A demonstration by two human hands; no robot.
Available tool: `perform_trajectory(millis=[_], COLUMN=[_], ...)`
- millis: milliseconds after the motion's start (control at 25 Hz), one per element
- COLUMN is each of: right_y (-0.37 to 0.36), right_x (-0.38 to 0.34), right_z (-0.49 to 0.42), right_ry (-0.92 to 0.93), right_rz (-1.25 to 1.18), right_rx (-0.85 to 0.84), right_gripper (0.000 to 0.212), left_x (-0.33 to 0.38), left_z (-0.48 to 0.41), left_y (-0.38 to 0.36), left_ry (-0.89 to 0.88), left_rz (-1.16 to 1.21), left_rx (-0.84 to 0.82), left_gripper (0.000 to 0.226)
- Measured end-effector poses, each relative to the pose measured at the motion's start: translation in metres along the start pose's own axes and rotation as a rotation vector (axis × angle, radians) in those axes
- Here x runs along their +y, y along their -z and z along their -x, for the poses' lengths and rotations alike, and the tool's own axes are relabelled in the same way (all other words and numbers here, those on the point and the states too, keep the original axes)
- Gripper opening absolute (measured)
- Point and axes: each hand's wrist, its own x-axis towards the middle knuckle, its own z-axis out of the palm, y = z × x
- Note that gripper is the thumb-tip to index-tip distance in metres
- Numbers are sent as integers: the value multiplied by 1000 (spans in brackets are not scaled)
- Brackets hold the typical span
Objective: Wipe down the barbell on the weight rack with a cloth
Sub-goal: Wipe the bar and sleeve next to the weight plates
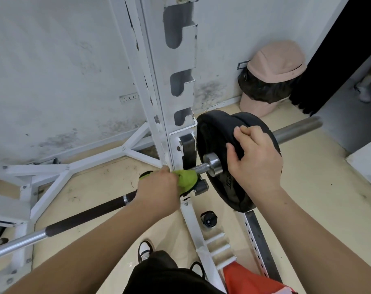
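Both hands are working at the barbell (85, 217) lying across the white rack (171, 107): left hand (157, 192) is clamping a green cloth (185, 179) around it, right hand (254, 158) is gripping the black plate (214, 132) just beside the cloth

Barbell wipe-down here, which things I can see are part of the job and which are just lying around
Part of the job:
green cloth, gripped in the left hand
barbell
white rack
black weight plates, steadied by the right hand

Just lying about:
pink bin by the wall
dark bottle on the floor
orange item at the bottom edge
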Motion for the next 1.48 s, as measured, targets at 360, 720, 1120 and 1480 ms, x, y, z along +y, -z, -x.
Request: perform_trajectory(millis=[360,720,1120,1480], right_y=[3,-1,0,-6], right_x=[4,5,1,-2], right_z=[8,11,2,0], right_ry=[-5,-10,-11,-11], right_rz=[-13,-51,-42,-35], right_rx=[15,36,-12,-3], right_gripper=[36,36,38,37], left_x=[66,15,41,31], left_z=[-17,-2,-3,0], left_y=[-19,15,-20,-12], left_ry=[-171,133,0,-66], left_rz=[121,197,179,249], left_rx=[79,-102,-24,322], left_gripper=[29,26,32,23])
